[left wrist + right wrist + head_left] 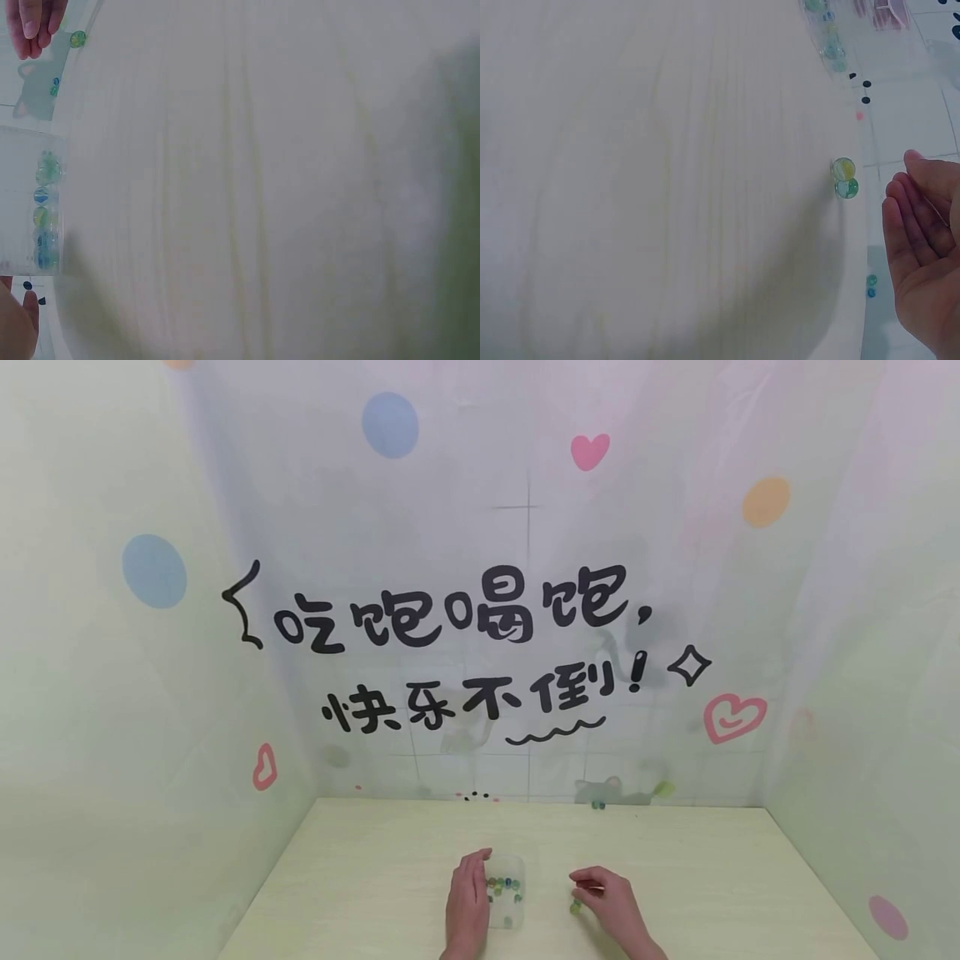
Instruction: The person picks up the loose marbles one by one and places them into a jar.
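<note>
A clear plastic box (507,867) stands on the table with several glass marbles (499,883) inside. Along the box's left side lies my left hand (467,902), its fingers extended and touching the wall. To the right of the box, two greenish marbles (845,178) sit close together on the tabletop. My right hand (613,903) hovers beside them, fingers loosely bent. The right wrist view shows its palm and fingers (922,232) apart from these marbles, with nothing visible between thumb and fingertips.
Another pair of small marbles (597,805) lies at the table's back edge. The pale wooden table (390,835) meets printed curtains (450,527) at the back and on both sides.
</note>
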